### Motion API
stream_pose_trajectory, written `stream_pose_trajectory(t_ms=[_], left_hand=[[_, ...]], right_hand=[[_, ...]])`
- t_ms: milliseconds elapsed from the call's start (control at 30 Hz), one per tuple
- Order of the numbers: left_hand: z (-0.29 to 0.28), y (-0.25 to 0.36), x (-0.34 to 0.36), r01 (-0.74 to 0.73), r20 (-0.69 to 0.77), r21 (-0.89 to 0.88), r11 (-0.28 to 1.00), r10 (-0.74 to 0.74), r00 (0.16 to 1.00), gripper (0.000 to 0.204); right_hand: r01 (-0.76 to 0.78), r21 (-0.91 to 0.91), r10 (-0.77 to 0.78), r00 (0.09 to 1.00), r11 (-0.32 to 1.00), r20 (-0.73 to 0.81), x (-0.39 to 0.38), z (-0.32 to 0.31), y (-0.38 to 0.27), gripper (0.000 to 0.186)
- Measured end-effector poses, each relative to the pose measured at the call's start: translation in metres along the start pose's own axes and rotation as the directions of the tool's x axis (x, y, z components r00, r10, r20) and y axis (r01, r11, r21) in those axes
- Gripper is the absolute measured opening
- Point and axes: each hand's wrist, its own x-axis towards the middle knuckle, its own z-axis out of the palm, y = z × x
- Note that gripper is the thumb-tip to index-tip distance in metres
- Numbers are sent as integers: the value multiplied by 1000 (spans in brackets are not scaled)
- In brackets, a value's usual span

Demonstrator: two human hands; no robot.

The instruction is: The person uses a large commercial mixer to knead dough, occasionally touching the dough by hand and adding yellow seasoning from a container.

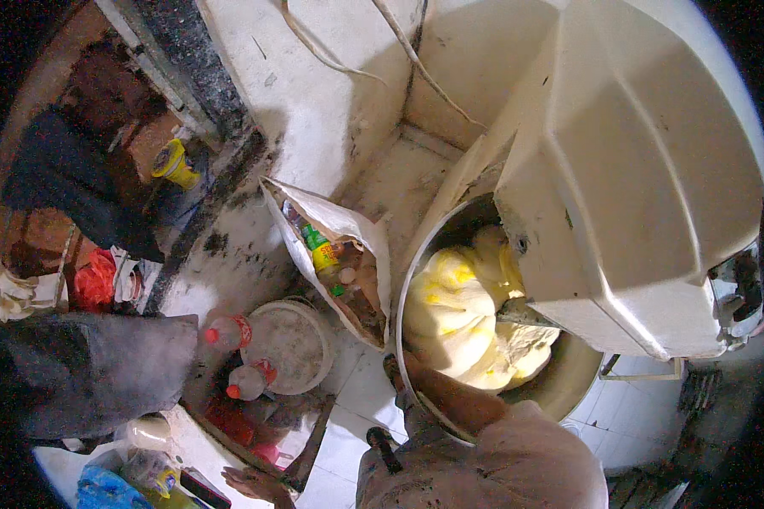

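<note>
My left hand is at the bottom, fingers apart and empty, by the edge of a cluttered white surface. My right forearm crosses the near rim of a large metal bowl; my right hand is at the bowl's shadowed left side, its fingers not clear. The bowl holds a big mass of pale yellow dough with brighter yellow patches, around a metal mixing part. A large cream-coloured machine housing overhangs the bowl.
An open white sack of bottles leans left of the bowl. Two red-capped bottles sit beside a round white bucket. Dark cloths, a red bag and a yellow tub lie at left. Cables hang on the wall.
</note>
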Motion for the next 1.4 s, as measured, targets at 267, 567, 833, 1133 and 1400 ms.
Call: stream_pose_trajectory(t_ms=[267,567,833,1133,1400], left_hand=[[6,-3,5,-38,-15,-78,996,37,999,49],[4,2,9,-99,-58,-11,995,98,994,50],[31,-21,-5,-61,-145,90,994,74,987,46],[-8,3,4,-30,27,84,996,27,999,51],[22,-19,-3,-207,-164,257,944,253,953,53]], right_hand=[[208,70,-211,977,976,40,120,41,-114,55],[218,128,-238,955,968,176,148,33,-141,54],[132,251,-165,980,959,112,63,32,-38,57],[318,-116,-335,926,941,-175,79,84,-87,63],[-323,-767,451,891,555,-49,-137,-41,-67,51]])
